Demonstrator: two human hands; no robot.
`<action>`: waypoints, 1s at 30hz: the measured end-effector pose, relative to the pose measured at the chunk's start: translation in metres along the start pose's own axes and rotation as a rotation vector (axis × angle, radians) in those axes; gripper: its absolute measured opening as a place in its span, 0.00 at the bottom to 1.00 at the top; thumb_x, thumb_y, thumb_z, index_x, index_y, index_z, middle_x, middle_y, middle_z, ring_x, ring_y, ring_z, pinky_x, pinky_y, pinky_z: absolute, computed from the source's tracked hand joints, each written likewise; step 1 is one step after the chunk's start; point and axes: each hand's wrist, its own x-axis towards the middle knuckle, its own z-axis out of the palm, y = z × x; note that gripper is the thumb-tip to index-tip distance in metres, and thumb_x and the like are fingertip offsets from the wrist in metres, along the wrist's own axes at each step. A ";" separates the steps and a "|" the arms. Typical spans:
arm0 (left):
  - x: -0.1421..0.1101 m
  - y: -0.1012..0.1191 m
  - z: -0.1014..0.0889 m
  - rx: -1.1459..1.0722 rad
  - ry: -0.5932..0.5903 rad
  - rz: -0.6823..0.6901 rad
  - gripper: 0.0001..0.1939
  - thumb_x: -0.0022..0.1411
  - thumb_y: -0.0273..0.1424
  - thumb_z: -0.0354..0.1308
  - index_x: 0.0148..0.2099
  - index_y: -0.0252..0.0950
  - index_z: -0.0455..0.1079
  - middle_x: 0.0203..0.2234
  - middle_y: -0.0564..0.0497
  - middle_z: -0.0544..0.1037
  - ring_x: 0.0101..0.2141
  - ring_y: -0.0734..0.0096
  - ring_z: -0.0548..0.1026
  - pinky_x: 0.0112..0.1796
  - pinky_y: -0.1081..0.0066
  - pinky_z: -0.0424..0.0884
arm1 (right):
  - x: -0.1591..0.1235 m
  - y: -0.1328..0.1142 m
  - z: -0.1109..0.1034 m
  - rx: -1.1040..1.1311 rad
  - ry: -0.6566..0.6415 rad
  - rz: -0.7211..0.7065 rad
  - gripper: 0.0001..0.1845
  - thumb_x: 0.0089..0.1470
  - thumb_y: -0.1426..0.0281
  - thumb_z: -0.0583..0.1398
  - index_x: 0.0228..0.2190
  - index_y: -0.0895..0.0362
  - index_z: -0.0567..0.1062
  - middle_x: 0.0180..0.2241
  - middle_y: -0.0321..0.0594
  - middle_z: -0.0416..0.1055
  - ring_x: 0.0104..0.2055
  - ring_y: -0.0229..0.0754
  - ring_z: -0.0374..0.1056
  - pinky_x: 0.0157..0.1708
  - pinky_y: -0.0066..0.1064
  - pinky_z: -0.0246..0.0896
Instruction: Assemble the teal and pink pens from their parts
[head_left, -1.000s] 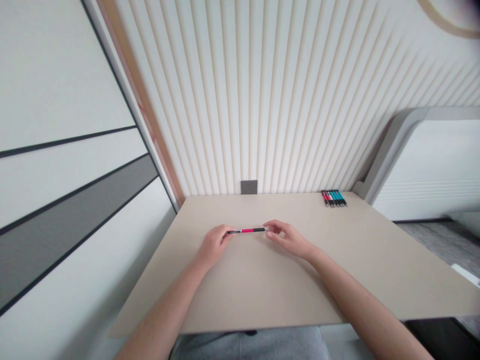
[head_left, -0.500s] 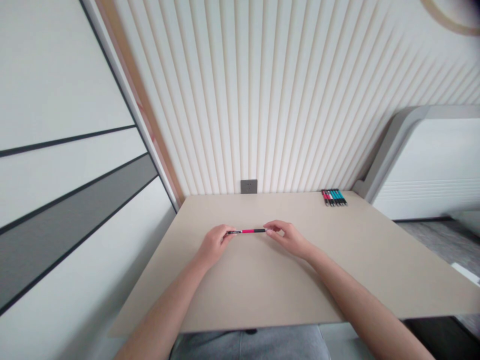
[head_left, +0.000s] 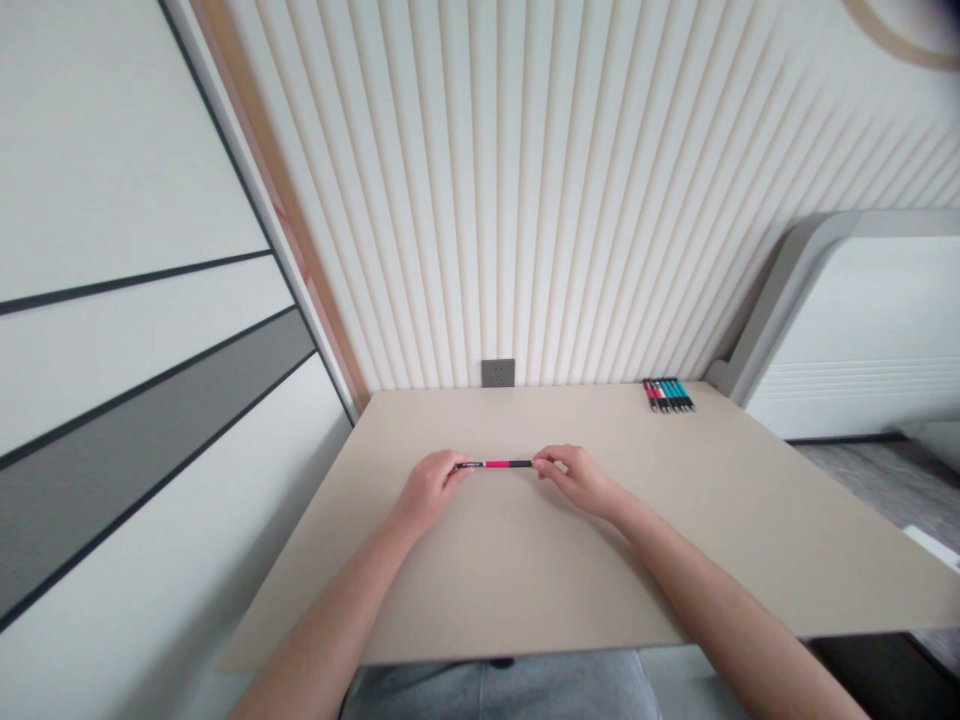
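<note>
A slim black-and-pink pen (head_left: 495, 464) lies level in the air or just over the beige tabletop (head_left: 525, 570), held at both ends. My left hand (head_left: 430, 490) pinches its left end between thumb and fingers. My right hand (head_left: 574, 479) grips its right end the same way, and the fingers hide both tips. A row of several pens with red and teal barrels (head_left: 667, 395) rests at the table's far right, well beyond both hands.
The table's far edge meets a ribbed cream wall with a grey wall socket (head_left: 498, 373) just above it. A white cabinet-like unit (head_left: 847, 330) stands beyond the right corner. A striped wall panel (head_left: 150, 300) runs along the left side. My grey-clad lap (head_left: 495, 690) shows below the near edge.
The pen has gone from tilted, right end higher, to level. My right hand has lowered slightly and closed in on the pen's end. My left hand has barely moved.
</note>
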 end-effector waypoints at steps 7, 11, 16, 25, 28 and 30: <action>-0.001 -0.002 0.001 -0.012 0.001 -0.024 0.07 0.67 0.34 0.53 0.42 0.37 0.70 0.31 0.51 0.77 0.34 0.69 0.75 0.37 0.71 0.70 | 0.000 0.004 0.002 0.030 0.036 -0.001 0.14 0.63 0.62 0.53 0.36 0.56 0.76 0.32 0.39 0.74 0.35 0.40 0.69 0.34 0.29 0.62; -0.002 -0.004 0.003 -0.027 0.006 -0.051 0.06 0.67 0.33 0.54 0.42 0.37 0.70 0.32 0.51 0.77 0.34 0.69 0.75 0.36 0.71 0.70 | 0.001 0.007 0.003 -0.002 0.104 -0.078 0.11 0.58 0.62 0.59 0.40 0.55 0.75 0.35 0.40 0.74 0.38 0.42 0.69 0.41 0.33 0.63; -0.001 -0.002 0.002 -0.025 0.002 -0.027 0.06 0.67 0.33 0.54 0.41 0.37 0.70 0.31 0.51 0.77 0.33 0.69 0.75 0.35 0.71 0.70 | 0.001 0.010 0.003 -0.033 0.128 -0.123 0.09 0.60 0.64 0.58 0.34 0.55 0.76 0.33 0.41 0.75 0.36 0.42 0.70 0.39 0.34 0.62; 0.000 -0.002 0.000 0.007 -0.002 0.031 0.07 0.67 0.33 0.53 0.41 0.37 0.70 0.31 0.51 0.77 0.33 0.69 0.75 0.36 0.70 0.70 | -0.002 0.006 0.002 -0.147 0.100 -0.119 0.09 0.62 0.66 0.56 0.33 0.54 0.76 0.33 0.39 0.77 0.36 0.42 0.71 0.42 0.35 0.60; 0.000 -0.002 0.000 -0.003 -0.001 0.019 0.07 0.67 0.34 0.53 0.41 0.37 0.70 0.31 0.51 0.77 0.33 0.69 0.75 0.36 0.70 0.70 | -0.001 0.006 0.002 -0.136 0.095 -0.094 0.10 0.61 0.64 0.57 0.36 0.54 0.76 0.33 0.39 0.76 0.36 0.41 0.71 0.41 0.35 0.61; 0.000 -0.002 0.001 -0.009 -0.002 0.005 0.07 0.67 0.34 0.53 0.41 0.37 0.70 0.31 0.51 0.77 0.33 0.69 0.75 0.37 0.70 0.70 | 0.000 0.006 0.003 -0.114 0.091 -0.080 0.11 0.60 0.62 0.58 0.41 0.54 0.75 0.35 0.40 0.76 0.37 0.42 0.71 0.42 0.35 0.61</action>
